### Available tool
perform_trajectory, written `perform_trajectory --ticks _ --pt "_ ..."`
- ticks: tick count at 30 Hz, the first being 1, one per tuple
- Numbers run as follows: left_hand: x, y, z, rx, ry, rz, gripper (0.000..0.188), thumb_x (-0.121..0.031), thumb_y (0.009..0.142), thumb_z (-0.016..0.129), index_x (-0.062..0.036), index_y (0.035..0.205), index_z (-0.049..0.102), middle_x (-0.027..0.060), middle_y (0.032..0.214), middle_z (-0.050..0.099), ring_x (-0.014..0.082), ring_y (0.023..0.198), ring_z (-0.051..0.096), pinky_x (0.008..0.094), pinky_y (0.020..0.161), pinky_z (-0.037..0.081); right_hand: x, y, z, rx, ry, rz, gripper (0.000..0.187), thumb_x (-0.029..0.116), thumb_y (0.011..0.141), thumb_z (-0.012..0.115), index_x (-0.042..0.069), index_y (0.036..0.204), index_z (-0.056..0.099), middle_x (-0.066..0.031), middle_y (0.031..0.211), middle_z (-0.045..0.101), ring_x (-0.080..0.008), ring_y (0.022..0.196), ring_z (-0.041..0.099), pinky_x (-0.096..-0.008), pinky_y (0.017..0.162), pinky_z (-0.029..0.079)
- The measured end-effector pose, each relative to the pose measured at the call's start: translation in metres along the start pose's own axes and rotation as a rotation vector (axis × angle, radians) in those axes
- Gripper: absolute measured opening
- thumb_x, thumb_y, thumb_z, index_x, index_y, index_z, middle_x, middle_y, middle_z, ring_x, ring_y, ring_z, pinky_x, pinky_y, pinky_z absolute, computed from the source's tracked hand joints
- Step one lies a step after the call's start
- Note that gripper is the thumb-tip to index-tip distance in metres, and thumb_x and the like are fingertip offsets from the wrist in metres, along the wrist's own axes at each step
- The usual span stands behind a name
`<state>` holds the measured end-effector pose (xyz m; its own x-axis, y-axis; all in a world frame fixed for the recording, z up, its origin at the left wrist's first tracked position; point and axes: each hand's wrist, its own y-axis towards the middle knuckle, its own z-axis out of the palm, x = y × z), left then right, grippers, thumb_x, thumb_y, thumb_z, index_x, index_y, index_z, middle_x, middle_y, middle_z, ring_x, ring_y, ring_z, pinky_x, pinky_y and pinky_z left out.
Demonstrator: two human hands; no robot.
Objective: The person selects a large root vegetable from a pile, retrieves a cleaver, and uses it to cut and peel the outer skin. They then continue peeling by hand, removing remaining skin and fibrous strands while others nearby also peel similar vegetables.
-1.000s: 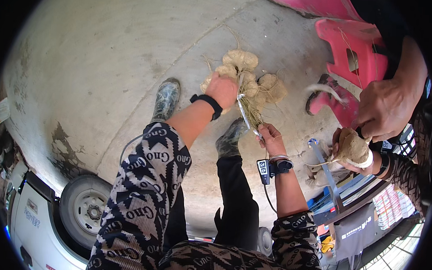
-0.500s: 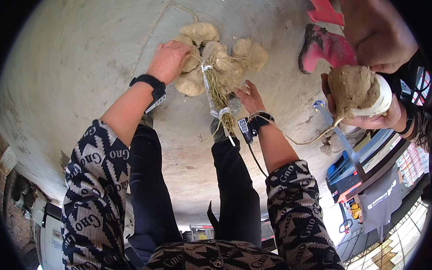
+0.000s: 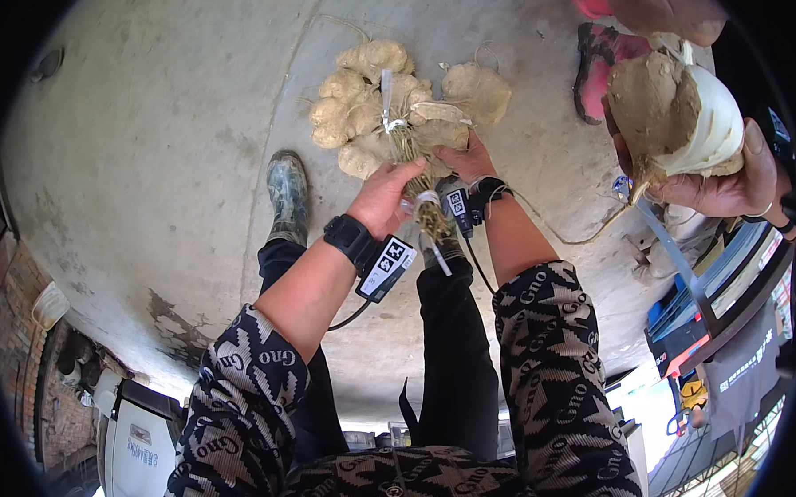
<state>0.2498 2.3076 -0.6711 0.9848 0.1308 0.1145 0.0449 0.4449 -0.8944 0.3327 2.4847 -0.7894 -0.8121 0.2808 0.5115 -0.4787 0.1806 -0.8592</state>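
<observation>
Head view, looking down past the person's own patterned sleeves: both forearms rise from the lower edge and meet near the upper middle of the frame at a bundle of mud-coated bulbs [image 3: 395,106], held out above the concrete floor [image 3: 154,131]. The left hand [image 3: 384,197] is turned palm-in with the wrist bent slightly, its fingers closed around the gathered dry stalks [image 3: 422,205] just below the bulbs; a black wristband [image 3: 349,239] with a small tagged device sits on that wrist. The right hand [image 3: 466,163] comes in from the other side and presses against the lower right of the bundle, fingers curled onto the bulbs and the stalk neck; whether it fully grips or only steadies the bundle cannot be told. It too carries a black band and tagged device [image 3: 471,201], with a thin cable trailing down along the forearm. The two hands sit close together, almost touching at the stalks. A pale strip [image 3: 387,101] runs over the top of the bundle and is knotted at its middle. One mud-stained boot [image 3: 287,193] shows on the floor to the left of the hands. At the upper right, another person's hand [image 3: 730,179] holds a separate half-peeled white bulb [image 3: 679,114], well apart from the bundle. Red plastic stools [image 3: 602,53] stand beside it.
</observation>
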Motion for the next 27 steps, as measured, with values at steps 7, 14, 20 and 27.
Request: perform_trajectory --ticks 7,14,20,27 --pt "-0.077 -0.018 -0.052 0.223 -0.173 -0.129 0.021 -0.023 0.094 0.055 -0.0021 0.094 0.055 0.0076 0.076 0.058 0.018 0.068 0.061 0.0371 0.073 0.057 0.056 -0.042 -0.041 0.258 -0.123 0.095 0.071 0.027 0.073 0.077 -0.002 0.131 0.048 -0.0118 0.118 0.061 -0.0186 0.107 0.058 -0.0317 0.093 0.045" --pt "-0.076 -0.02 -0.075 0.302 -0.101 0.05 0.03 -0.024 0.095 0.055 -0.0076 0.119 0.053 0.0136 0.092 0.057 0.0232 0.083 0.061 0.0411 0.085 0.053 0.031 -0.063 -0.018 0.044 -0.234 0.25 0.07 0.039 0.075 0.072 -0.003 0.127 0.053 -0.0105 0.12 0.061 -0.0201 0.112 0.054 -0.0327 0.101 0.037" --pt "-0.03 -0.013 -0.09 0.149 -0.364 -0.028 0.037 -0.031 0.101 0.039 -0.0021 0.12 0.052 0.0136 0.093 0.066 0.0246 0.083 0.063 0.0439 0.088 0.052 0.047 -0.111 0.025 0.078 0.065 0.2 0.065 0.033 0.074 0.073 -0.003 0.125 0.054 -0.0112 0.117 0.061 -0.0201 0.108 0.055 -0.0318 0.098 0.039" --pt "0.021 -0.027 -0.052 -0.153 0.656 0.275 0.062 -0.059 0.088 0.053 -0.0081 0.123 0.057 -0.0006 0.112 0.059 0.0125 0.104 0.051 0.0317 0.093 0.037 0.07 -0.129 0.048 -0.26 -0.379 -0.007 0.056 0.032 0.069 0.077 -0.002 0.107 0.056 -0.0188 0.102 0.067 -0.029 0.093 0.067 -0.0355 0.079 0.052"
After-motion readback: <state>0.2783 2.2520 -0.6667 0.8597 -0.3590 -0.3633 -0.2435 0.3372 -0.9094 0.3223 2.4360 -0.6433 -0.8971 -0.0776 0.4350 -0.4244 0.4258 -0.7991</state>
